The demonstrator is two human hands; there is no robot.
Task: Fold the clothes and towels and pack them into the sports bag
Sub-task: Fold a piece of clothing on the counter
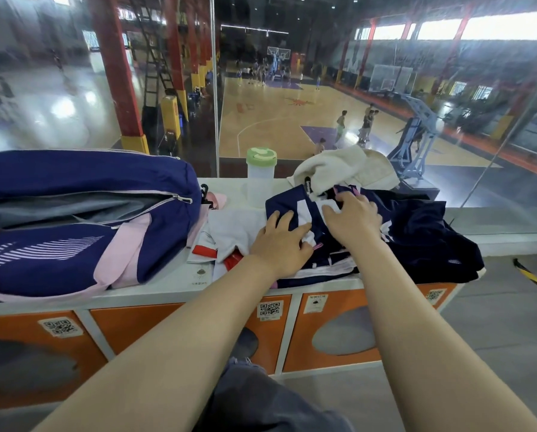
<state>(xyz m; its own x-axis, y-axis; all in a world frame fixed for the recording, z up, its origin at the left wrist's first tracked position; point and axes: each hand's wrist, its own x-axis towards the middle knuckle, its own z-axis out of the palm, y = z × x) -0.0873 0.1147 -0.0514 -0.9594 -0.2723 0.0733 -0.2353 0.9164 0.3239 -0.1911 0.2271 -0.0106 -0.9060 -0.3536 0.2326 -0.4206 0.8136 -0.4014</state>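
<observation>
A navy and pink sports bag [74, 232] lies on the left of the locker top, its zip open and grey lining showing. A heap of navy clothes with white stripes [417, 238] sits on the right. A cream towel [339, 169] is bunched behind the heap. A white garment with red trim [230, 235] lies between bag and heap. My left hand [279, 241] rests on the navy garment, fingers spread, thumb by a white fold. My right hand [354, 216] pinches white fabric at the top of the heap.
A clear bottle with a green lid [261, 169] stands at the back by the glass wall. The white locker top [173, 282] ends just below the clothes, over orange locker doors [155, 325]. A small pink item [219, 199] lies behind the bag.
</observation>
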